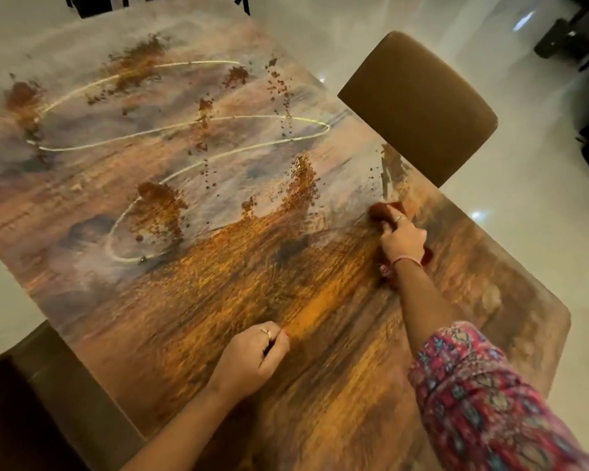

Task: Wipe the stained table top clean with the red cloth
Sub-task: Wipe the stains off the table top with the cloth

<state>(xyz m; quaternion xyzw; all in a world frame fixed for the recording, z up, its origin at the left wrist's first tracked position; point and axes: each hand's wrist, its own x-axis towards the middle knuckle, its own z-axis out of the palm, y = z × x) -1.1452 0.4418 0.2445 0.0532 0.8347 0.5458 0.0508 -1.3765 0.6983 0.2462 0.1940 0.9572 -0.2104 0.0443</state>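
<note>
While the head camera is looking down across a glossy table top (123, 294), the person's right hand (403, 240) is reaching out towards the table's right edge and pressing down on the red cloth (385, 209). Its fingers are curling over the cloth and gripping it, so that only the front of the cloth is peeking out past the knuckles, with another small red patch showing beside the wrist. A ring is sitting on one finger and a thin pink band is circling the wrist. The right forearm is stretching back to a rolled, red patterned sleeve (483, 392) at the lower right. The left hand (256, 355) is resting on the near part of the table, its fingers curling loosely inward and holding nothing, a ring showing on one finger. Brown stains (162, 205) and scattered dark specks are lying across the far half of the table, crossed by thin pale looping lines, while the near half is showing streaky orange-brown smears. A brown padded chair back (419, 107) is standing just beside the table's right edge, beyond the cloth. A pale shiny floor (524, 215) is surrounding the table.
</note>
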